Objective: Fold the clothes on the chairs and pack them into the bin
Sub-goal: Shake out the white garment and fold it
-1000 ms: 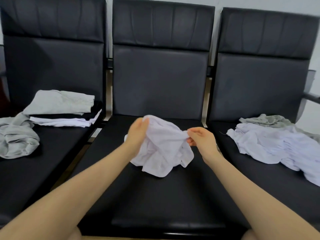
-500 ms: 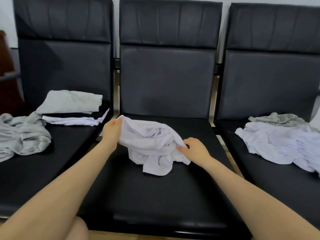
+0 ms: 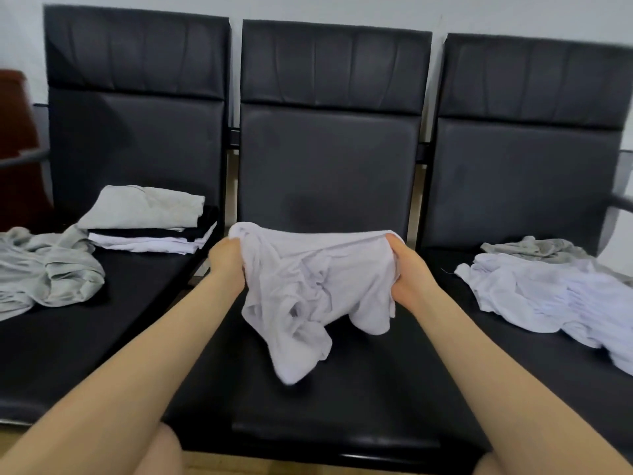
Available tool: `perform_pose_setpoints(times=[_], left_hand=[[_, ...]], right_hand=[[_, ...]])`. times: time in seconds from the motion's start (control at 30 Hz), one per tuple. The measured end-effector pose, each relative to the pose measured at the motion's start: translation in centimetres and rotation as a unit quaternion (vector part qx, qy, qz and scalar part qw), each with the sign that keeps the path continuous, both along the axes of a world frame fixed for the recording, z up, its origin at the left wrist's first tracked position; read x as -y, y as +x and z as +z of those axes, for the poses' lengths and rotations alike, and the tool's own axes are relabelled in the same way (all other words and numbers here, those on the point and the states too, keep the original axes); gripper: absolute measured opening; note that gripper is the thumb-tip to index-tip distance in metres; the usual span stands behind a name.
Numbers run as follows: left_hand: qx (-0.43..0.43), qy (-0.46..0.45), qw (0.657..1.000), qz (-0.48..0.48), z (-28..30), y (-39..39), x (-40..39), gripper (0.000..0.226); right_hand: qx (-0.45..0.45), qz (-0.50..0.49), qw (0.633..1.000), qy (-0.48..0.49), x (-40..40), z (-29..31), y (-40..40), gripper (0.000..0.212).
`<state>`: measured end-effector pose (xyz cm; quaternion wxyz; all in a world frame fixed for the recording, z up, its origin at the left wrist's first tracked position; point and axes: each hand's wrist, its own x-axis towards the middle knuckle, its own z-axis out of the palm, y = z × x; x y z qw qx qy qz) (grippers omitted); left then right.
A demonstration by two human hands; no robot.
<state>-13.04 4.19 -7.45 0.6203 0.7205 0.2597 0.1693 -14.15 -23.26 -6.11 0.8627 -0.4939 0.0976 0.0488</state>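
Left hand and right hand are each gripping an upper corner of a crumpled white garment, holding it stretched between them above the middle chair. A folded stack is lying on the left chair.

Three chairs side by side, clothes on each seat.

On the left chair a folded stack sits at the back of the seat, with a crumpled garment to its left. Over the middle chair the left hand and right hand hold a shirt between them. On the right chair lies a loose pile.
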Motion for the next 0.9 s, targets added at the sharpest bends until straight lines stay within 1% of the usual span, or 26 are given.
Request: perform_pose_setpoints(times=[0.03, 0.07, 0.1, 0.13, 0.17, 0.2, 0.23, 0.27, 0.3, 0.33, 0.37, 0.4, 0.43, 0.47, 0.5, 0.53, 0.57, 0.6, 0.63, 0.67, 0.7, 0.73, 0.77, 0.8, 0.83, 0.9], left_hand=[[0.014, -0.057, 0.998, -0.037, -0.2, -0.4, 0.8, 0.037], [0.02, -0.071, 0.995, -0.073, -0.8, -0.5, 1.1, 0.038], [0.02, -0.047, 0.994, -0.095, -1.3, -0.9, 1.5, 0.04], [-0.002, 0.053, 0.991, -0.124, -1.9, -1.1, 1.7, 0.041], [-0.02, 0.147, 0.979, -0.142, -2.7, -1.4, 1.5, 0.038], [-0.021, 0.236, 0.959, -0.155, -3.3, -1.6, 1.3, 0.032], [-0.018, 0.289, 0.943, -0.167, -3.5, -1.9, 1.2, 0.025], [-0.015, 0.32, 0.929, -0.186, -3.6, -2.2, 0.9, 0.022], [-0.019, 0.331, 0.922, -0.201, -3.8, -2.4, 0.8, 0.028], [-0.037, 0.329, 0.919, -0.214, -3.7, -2.7, 0.7, 0.037], [-0.057, 0.322, 0.916, -0.231, -3.7, -3.1, 0.6, 0.045], [-0.081, 0.326, 0.909, -0.246, -3.7, -3.6, 0.8, 0.049], [-0.101, 0.33, 0.902, -0.26, -3.8, -4.2, 0.8, 0.051], [-0.114, 0.326, 0.897, -0.275, -3.6, -4.9, 0.8, 0.051], [-0.117, 0.315, 0.896, -0.291, -3.6, -5.5, 0.7, 0.05], [-0.12, 0.298, 0.894, -0.313, -3.4, -6.1, 0.6, 0.05], [-0.117, 0.289, 0.887, -0.341, -3.5, -6.6, 0.4, 0.05], [-0.117, 0.291, 0.875, -0.368, -3.6, -7.1, 0.2, 0.047], [-0.116, 0.29, 0.866, -0.391, -3.7, -7.5, 0.1, 0.042], [-0.113, 0.267, 0.868, -0.404, -3.7, -7.9, -0.1, 0.037], [-0.107, 0.208, 0.886, -0.401, -3.5, -8.1, -0.1, 0.032], [-0.097, 0.13, 0.909, -0.384, -3.3, -8.3, -0.3, 0.027], [-0.08, 0.048, 0.93, -0.357, -2.9, -8.3, -0.6, 0.024], [-0.062, -0.03, 0.943, -0.325, -2.4, -8.1, -1.0, 0.024], [-0.045, -0.108, 0.948, -0.295, -1.8, -7.7, -1.5, 0.024], [-0.017, -0.244, 0.939, -0.241, -0.9, -7.1, -2.5, 0.021]], right_hand=[[-0.017, -0.025, 0.999, -0.022, 0.1, -0.4, 0.2, 0.035], [-0.037, -0.05, 0.995, -0.083, 0.3, -1.1, 0.5, 0.031], [-0.058, -0.057, 0.975, -0.206, 0.6, -1.8, 0.8, 0.029], [-0.07, -0.035, 0.926, -0.369, 0.8, -2.5, 1.0, 0.033], [-0.065, -0.02, 0.859, -0.507, 1.3, -3.3, 1.0, 0.038], [-0.033, -0.012, 0.813, -0.581, 1.6, -4.1, 0.9, 0.045], [0.0, -0.009, 0.788, -0.616, 2.0, -5.0, 0.8, 0.049], [0.05, -0.022, 0.779, -0.625, 2.1, -5.5, 0.4, 0.047], [0.102, -0.026, 0.764, -0.637, 1.7, -5.5, -0.2, 0.04], [0.154, -0.021, 0.761, -0.63, 1.4, -5.6, -0.7, 0.028], [0.193, 0.001, 0.772, -0.606, 0.8, -5.3, -1.2, 0.017], [0.22, 0.039, 0.786, -0.576, 0.1, -5.1, -1.8, 0.01], [0.236, 0.094, 0.792, -0.555, -0.8, -4.7, -2.6, 0.009], [0.248, 0.156, 0.786, -0.544, -1.6, -4.6, -3.3, 0.01], [0.253, 0.215, 0.766, -0.551, -2.4, -4.7, -3.9, 0.013], [0.26, 0.261, 0.731, -0.574, -3.1, -5.1, -4.4, 0.019], [0.272, 0.293, 0.69, -0.604, -3.6, -5.6, -4.7, 0.026], [0.286, 0.311, 0.658, -0.623, -4.1, -6.1, -4.9, 0.032], [0.295, 0.321, 0.648, -0.624, -4.5, -6.3, -5.0, 0.033], [0.291, 0.329, 0.667, -0.602, -4.7, -6.4, -4.9, 0.03], [0.268, 0.337, 0.714, -0.553, -4.6, -6.0, -5.0, 0.027], [0.237, 0.339, 0.772, -0.482, -4.5, -5.3, -5.0, 0.027], [0.213, 0.324, 0.825, -0.411, -4.2, -4.7, -4.8, 0.027], [0.191, 0.29, 0.866, -0.359, -3.6, -4.0, -4.6, 0.024], [0.179, 0.241, 0.895, -0.33, -2.9, -3.4, -4.2, 0.021], [0.176, 0.162, 0.939, -0.245, -1.5, -2.5, -3.6, 0.019]])
